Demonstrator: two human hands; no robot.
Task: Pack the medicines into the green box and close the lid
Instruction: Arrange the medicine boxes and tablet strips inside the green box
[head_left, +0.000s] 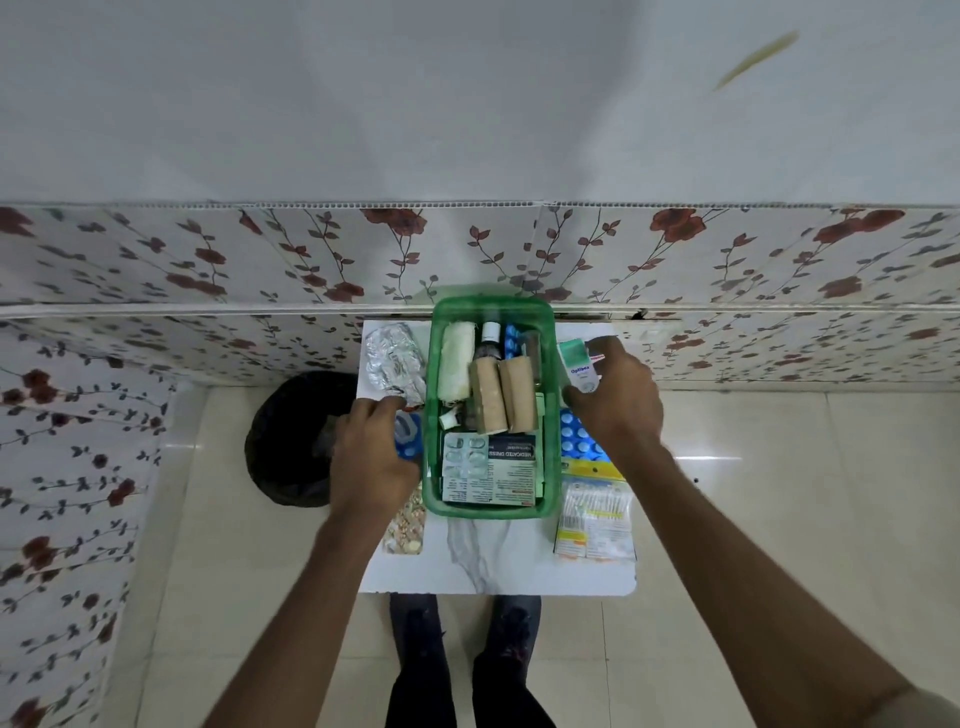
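1. Centrally, one translucent green plastic box (441, 415) is sitting open on a small white marble-patterned table (498, 561); I cannot pick out a lid for it.
2. Inside the box, two tan cardboard-coloured bandage rolls (503, 395) are lying side by side, with one white gauze roll (456, 361) just to their left and one dark bottle with a white cap (489, 340) behind them.
3. At the near end of the box, one silver blister strip (466, 454) is lying on top of one flat dark carton printed "MEDICATED DRESSING" (511, 470).
4. The right hand (618, 400) is grasping one small white-and-teal carton (577, 364), holding it just beside the box's right wall.
5. The left hand (371, 452) is curling over one blue blister strip (408, 439) on the table, touching it; whether it is gripping it I cannot tell.
6. Left of the box, one crumpled silver foil pack (392, 364) is lying on the table, and one strip of tan tablets (408, 525) is lying nearer the person.
7. Right of the box, one blue strip of round white tablets (584, 436) and one clear packet of cotton swabs (597, 514) are resting on the table.
8. One black round bin (291, 436) is standing on the floor to the left.
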